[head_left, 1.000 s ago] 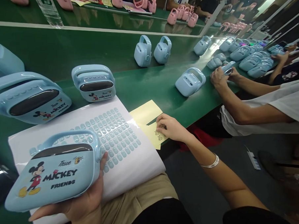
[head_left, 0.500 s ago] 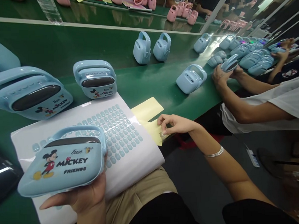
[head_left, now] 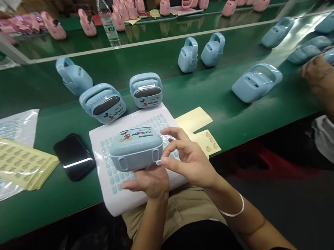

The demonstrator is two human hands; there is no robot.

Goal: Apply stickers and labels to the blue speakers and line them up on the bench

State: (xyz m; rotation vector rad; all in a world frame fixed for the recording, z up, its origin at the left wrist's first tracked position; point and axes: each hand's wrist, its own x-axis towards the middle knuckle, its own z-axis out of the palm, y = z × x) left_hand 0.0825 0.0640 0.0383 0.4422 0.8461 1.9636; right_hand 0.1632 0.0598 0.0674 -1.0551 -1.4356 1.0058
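A light blue portable speaker (head_left: pixel 136 148) with a Mickey print rests on my upturned left hand (head_left: pixel 151 181), its underside with two oval feet tipped toward me. The left fingers are mostly hidden behind it; the thumb sticks out to the left. Close to the speaker's right foot, my right hand (head_left: pixel 189 157) pinches a small, pale, see-through sticker (head_left: pixel 155 164) between thumb and forefinger. Below lies a white sheet (head_left: pixel 115 206) with rows of small clear-blue oval stickers. Yellow label sheets (head_left: pixel 212 143), one with small dark print, lie beside its right edge.
Blue speakers stand behind the sheet, among them one speaker (head_left: pixel 146 91) facing me. A black phone (head_left: pixel 74 156) and yellow die-cut sheets (head_left: pixel 24 160) lie left. A water bottle (head_left: pixel 108 22) and pink speakers stand farther back. At right, a co-worker's hand (head_left: pixel 319 72) holds a speaker.
My right hand has moved left from the yellow label sheet to the speaker with a small sticker in its pinch. The speaker has turned so its underside shows. The view has swung left.
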